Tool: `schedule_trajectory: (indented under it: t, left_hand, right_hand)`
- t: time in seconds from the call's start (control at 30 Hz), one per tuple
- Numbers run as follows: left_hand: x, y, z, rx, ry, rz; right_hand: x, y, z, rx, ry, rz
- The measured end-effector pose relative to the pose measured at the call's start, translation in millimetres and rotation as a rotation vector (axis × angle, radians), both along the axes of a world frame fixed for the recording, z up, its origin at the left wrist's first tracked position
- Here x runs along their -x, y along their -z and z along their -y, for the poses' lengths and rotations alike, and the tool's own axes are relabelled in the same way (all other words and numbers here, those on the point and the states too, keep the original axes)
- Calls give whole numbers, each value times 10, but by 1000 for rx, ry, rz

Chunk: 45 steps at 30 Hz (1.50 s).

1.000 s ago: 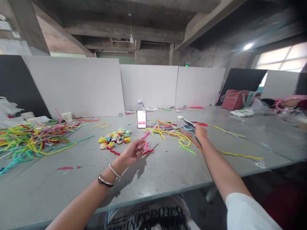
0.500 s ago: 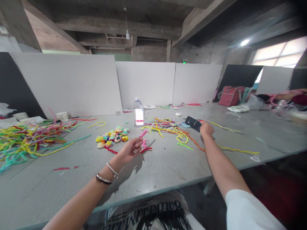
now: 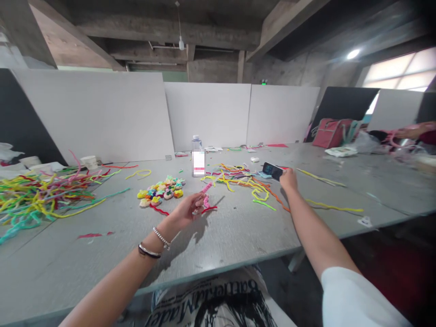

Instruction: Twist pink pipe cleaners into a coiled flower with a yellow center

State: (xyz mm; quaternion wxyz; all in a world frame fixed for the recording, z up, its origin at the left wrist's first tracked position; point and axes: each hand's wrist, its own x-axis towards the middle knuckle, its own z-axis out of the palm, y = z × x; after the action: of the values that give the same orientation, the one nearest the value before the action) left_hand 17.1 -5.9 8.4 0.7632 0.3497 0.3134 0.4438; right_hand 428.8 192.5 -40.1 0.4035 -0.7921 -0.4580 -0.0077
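Note:
My left hand (image 3: 190, 208) is closed around a pink coiled pipe cleaner (image 3: 206, 187), which sticks up past the fingertips. Just beyond that hand lie another pink coiled piece (image 3: 206, 201) and a short red pipe cleaner (image 3: 209, 209). Over to the right, my right hand (image 3: 288, 179) grips the near end of a dark smartphone (image 3: 271, 170), whose screen is lit. Loose yellow and orange pipe cleaners (image 3: 260, 194) lie between the two hands. Small fuzzy flowers (image 3: 161, 192) in many colours are clustered left of my left hand.
A tangled heap of pipe cleaners (image 3: 41, 190) covers the table's left side. A bottle (image 3: 196, 144) stands at the middle back, partly blurred out. White boards (image 3: 207, 113) close off the far edge. At the back right sits a pink bag (image 3: 332, 132), with another person's arm (image 3: 417, 131) beyond.
The phone has turned in my right hand and its screen now shows lit, having been dark. My left hand keeps the pink coil with little movement. The view has shifted slightly.

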Motion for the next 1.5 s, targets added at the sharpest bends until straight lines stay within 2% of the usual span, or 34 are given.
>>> schedule_trajectory:
  t: [0.3, 0.57, 0.83, 1.27, 1.5]
  left_hand:
    - [-23, -12, 16, -11, 1, -36]
    - [-21, -17, 35, 7, 13, -35]
    - [-29, -27, 48, 5, 4, -34]
    - [-22, 37, 7, 10, 5, -80]
    - [-35, 38, 24, -8, 30, -99]
  right_hand:
    - [-25, 163, -72, -93, -54, 14]
    - [-6, 199, -172, -146, 91, 38]
    - [31, 196, -168, -177, 182, 65]
    - [114, 132, -145, -129, 274, 130]
    - [107, 135, -123, -122, 250, 127]
